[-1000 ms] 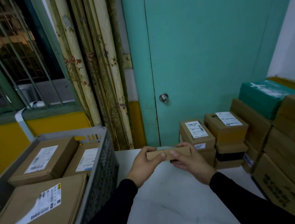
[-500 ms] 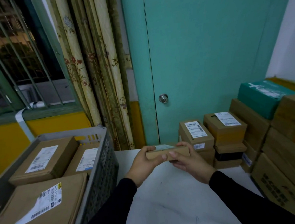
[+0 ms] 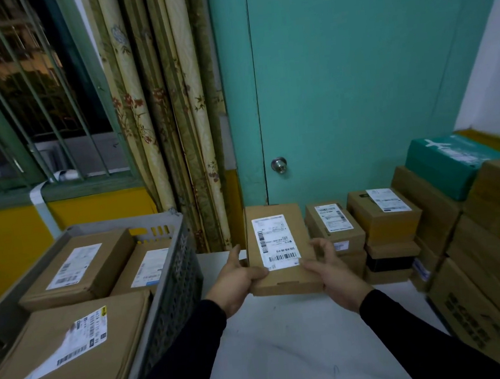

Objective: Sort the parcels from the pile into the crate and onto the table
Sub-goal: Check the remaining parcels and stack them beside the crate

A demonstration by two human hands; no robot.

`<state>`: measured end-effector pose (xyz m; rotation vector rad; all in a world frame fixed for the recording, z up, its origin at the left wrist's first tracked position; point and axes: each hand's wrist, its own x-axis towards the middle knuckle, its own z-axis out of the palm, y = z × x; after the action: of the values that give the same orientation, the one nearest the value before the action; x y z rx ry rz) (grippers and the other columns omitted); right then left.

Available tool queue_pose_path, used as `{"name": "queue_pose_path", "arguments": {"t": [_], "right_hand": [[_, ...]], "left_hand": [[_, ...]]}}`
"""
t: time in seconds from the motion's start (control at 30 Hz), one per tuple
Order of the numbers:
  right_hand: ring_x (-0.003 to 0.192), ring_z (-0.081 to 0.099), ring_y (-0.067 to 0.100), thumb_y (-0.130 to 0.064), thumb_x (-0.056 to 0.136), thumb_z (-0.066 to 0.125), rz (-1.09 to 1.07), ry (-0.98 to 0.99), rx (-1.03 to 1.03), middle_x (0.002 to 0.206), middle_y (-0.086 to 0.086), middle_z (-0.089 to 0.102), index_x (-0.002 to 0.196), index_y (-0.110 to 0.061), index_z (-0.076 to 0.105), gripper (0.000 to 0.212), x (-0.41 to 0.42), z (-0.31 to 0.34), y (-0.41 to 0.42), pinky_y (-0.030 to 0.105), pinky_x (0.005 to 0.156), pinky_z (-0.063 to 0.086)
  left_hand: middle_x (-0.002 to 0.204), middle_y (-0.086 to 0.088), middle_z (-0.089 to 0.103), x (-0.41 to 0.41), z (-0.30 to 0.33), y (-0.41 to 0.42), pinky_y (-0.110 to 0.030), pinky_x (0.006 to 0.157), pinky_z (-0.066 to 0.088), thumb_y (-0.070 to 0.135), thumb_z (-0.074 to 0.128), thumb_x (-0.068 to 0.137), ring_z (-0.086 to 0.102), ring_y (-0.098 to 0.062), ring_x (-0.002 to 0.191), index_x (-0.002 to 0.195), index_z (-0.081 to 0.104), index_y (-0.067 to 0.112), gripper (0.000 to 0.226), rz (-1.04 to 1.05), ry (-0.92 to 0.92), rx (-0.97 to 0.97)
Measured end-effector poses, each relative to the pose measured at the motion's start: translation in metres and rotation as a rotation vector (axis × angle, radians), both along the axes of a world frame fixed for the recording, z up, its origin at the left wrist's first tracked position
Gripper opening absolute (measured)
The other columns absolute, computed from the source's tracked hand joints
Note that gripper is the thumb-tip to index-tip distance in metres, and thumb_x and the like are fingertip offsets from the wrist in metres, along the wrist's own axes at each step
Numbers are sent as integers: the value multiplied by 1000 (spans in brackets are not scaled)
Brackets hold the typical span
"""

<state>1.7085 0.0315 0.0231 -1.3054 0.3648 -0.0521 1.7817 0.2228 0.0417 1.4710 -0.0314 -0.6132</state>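
Parcel (image 3: 281, 247): sitting mid-frame above the table (image 3: 287, 352), long axis pointing away, label up.
Hands: left hand (image 3: 238, 278) and right hand (image 3: 331, 273) are gripping its near corners.
Crate (image 3: 171, 274): lying lower left — left hand is nearer.

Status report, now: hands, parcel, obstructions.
Left hand and right hand grip small parcel, label up, above table. Crate at left holds three parcels. Nothing blocking.

Held parcel (image 3: 281, 247) label reads "520 H16 06 013"
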Motion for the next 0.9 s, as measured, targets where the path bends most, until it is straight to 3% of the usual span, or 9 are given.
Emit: {"name": "queue_pose_path", "arguments": {"t": [0.1, 0.2, 0.27, 0.33, 0.43, 0.57, 0.77, 0.9], "right_hand": [[108, 71, 24, -18, 93, 72, 15, -22, -7, 128, 3, 67, 142, -35, 31, 66, 1, -1, -1, 43, 95, 58], [102, 75, 22, -21, 92, 72, 52, -6, 41, 122, 3, 73, 143, -23, 47, 57, 1, 4, 3, 38, 82, 62], [102, 75, 22, -23, 92, 71, 59, -7, 58, 123, 4, 72, 143, -22, 48, 56, 2, 6, 7, 39, 82, 63], [102, 75, 22, -21, 93, 70, 56, -30, 53, 122, 5, 73, 141, -22, 49, 53, 3, 7, 10, 39, 83, 63], [104, 74, 23, -20, 94, 70, 50, -52, 44, 119, 4, 74, 141, -21, 50, 51, 5, 7, 12, 40, 87, 62], [103, 74, 23, -20, 94, 70, 39, -43, 34, 118, 3, 75, 141, -22, 50, 51, 7, 4, 11, 43, 88, 61], [95, 76, 19, -21, 94, 70, 39, -37, 49, 112, 1, 75, 133, -25, 52, 44, 9, 4, 7, 34, 74, 63], [98, 75, 22, -19, 94, 70, 13, -38, 26, 115, 2, 75, 137, -21, 51, 47, 11, 2, 7, 38, 80, 62]], "left_hand": [[132, -14, 63, 0, 1, 3, -48, 98, 56, -13, 70, 81, 67, -33, 113, 160, 19, 25, 101, -75, 4, -2], [128, -12, 65, -4, 3, 2, -48, 97, 57, -8, 71, 85, 68, -32, 111, 147, 30, 28, 83, -95, -23, 1], [125, -8, 67, -7, 4, -3, -43, 92, 60, 10, 74, 90, 72, -27, 104, 144, 32, 26, 71, -51, -64, 20], [113, -1, 71, -9, 3, -8, -32, 76, 63, 27, 75, 91, 76, -16, 88, 141, 34, 26, 64, -4, -123, 49], [102, 7, 70, -12, 3, -10, -21, 61, 58, 32, 73, 92, 75, -8, 75, 134, 35, 27, 57, 44, -176, 76], [103, 7, 70, -12, 2, -11, -21, 63, 59, 27, 72, 93, 75, -8, 78, 134, 35, 26, 55, 54, -206, 78], [102, 8, 69, -11, 2, -13, -20, 61, 58, 29, 71, 94, 75, -8, 75, 134, 34, 26, 55, 54, -209, 83], [104, 6, 68, -8, 3, -17, -19, 64, 59, 25, 72, 93, 74, -7, 81, 139, 35, 20, 59, 64, -261, 113]]}}
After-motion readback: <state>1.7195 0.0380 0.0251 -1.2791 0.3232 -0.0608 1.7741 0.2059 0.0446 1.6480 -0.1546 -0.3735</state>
